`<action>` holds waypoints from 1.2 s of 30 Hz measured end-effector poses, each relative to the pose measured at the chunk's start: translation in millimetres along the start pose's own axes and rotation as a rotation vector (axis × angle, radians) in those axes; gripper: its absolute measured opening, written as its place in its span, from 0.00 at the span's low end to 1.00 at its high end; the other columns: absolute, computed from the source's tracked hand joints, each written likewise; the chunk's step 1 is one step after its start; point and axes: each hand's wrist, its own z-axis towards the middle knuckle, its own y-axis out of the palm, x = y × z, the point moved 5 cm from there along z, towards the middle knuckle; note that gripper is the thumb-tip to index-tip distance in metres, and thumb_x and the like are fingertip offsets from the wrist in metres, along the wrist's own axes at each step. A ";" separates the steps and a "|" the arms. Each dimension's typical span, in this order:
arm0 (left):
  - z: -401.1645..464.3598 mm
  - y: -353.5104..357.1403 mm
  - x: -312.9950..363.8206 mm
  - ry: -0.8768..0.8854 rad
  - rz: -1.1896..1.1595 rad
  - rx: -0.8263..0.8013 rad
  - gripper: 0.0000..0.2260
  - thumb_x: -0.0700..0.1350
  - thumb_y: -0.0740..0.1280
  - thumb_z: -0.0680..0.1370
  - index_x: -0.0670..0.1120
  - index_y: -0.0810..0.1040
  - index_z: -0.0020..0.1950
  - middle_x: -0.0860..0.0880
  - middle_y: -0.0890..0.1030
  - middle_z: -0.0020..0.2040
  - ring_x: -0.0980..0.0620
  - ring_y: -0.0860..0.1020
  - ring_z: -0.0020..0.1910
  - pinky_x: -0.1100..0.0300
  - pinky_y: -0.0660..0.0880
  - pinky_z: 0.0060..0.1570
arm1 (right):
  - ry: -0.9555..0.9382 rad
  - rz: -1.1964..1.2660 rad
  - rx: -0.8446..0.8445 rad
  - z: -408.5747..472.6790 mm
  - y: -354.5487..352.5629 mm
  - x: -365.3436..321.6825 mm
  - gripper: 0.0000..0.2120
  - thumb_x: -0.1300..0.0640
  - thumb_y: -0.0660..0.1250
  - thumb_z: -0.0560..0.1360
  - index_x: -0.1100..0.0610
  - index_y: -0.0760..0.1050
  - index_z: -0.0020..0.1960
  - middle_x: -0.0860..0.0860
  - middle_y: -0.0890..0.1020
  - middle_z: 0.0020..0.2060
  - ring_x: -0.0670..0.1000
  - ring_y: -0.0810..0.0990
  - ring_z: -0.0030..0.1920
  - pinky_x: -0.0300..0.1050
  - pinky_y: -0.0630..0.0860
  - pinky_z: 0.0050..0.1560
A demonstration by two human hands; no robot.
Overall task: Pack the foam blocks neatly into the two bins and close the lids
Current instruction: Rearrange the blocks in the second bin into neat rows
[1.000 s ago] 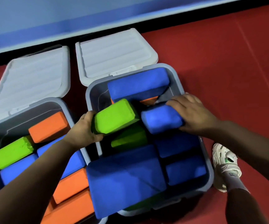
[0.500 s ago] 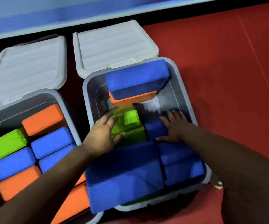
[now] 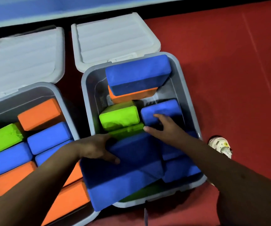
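The left hand (image 3: 97,149) is laid flat, fingers spread, on the big blue slab (image 3: 123,173) at about 6 o'clock in the right bin (image 3: 189,98). Nothing is gripped; it looks like the slab is being pushed down or steadied, since its near corner is riding over the rim. The right hand (image 3: 165,126) is also held wide and loose, fingertips resting on a smaller blue block (image 3: 162,111) toward 3 o'clock, probably so it gets nudged flush against the wall.

Just beside that, toward 9 o'clock, two green blocks (image 3: 120,118) are stacked, and at 12 o'clock a blue block (image 3: 138,74) is perched on an orange one (image 3: 131,97). That stack sits pretty high for a lid, tbh.

The left bin (image 3: 63,103) is already filled in tidy rows of orange, blue and green. Both white lids (image 3: 115,38) are flipped open behind the bins on the red floor (image 3: 229,62).
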 end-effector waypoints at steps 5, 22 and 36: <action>-30.6 -45.9 1.2 0.201 -0.470 0.207 0.42 0.68 0.79 0.50 0.56 0.76 0.61 0.60 0.81 0.57 0.61 0.78 0.58 0.70 0.72 0.59 | -0.018 0.225 -0.390 -12.8 -3.1 -25.4 0.51 0.46 0.77 0.64 0.50 0.50 0.77 0.43 0.64 0.70 0.42 0.61 0.71 0.35 0.60 0.69; 63.6 -18.2 73.2 0.011 0.268 0.703 0.19 0.50 0.68 0.75 0.43 0.74 0.62 0.42 0.74 0.59 0.40 0.72 0.60 0.50 0.70 0.57 | -0.309 -0.034 0.024 -33.0 -212.8 -42.7 0.44 0.57 0.77 0.53 0.51 0.64 0.67 0.49 0.75 0.60 0.49 0.75 0.61 0.42 0.73 0.61; 47.2 121.1 32.8 0.265 0.671 0.555 0.34 0.66 0.70 0.60 0.45 0.73 0.57 0.42 0.72 0.55 0.41 0.74 0.50 0.50 0.67 0.48 | -0.552 -0.835 0.078 -14.9 -91.6 -9.1 0.40 0.49 0.76 0.55 0.53 0.71 0.65 0.52 0.78 0.53 0.58 0.79 0.50 0.52 0.73 0.55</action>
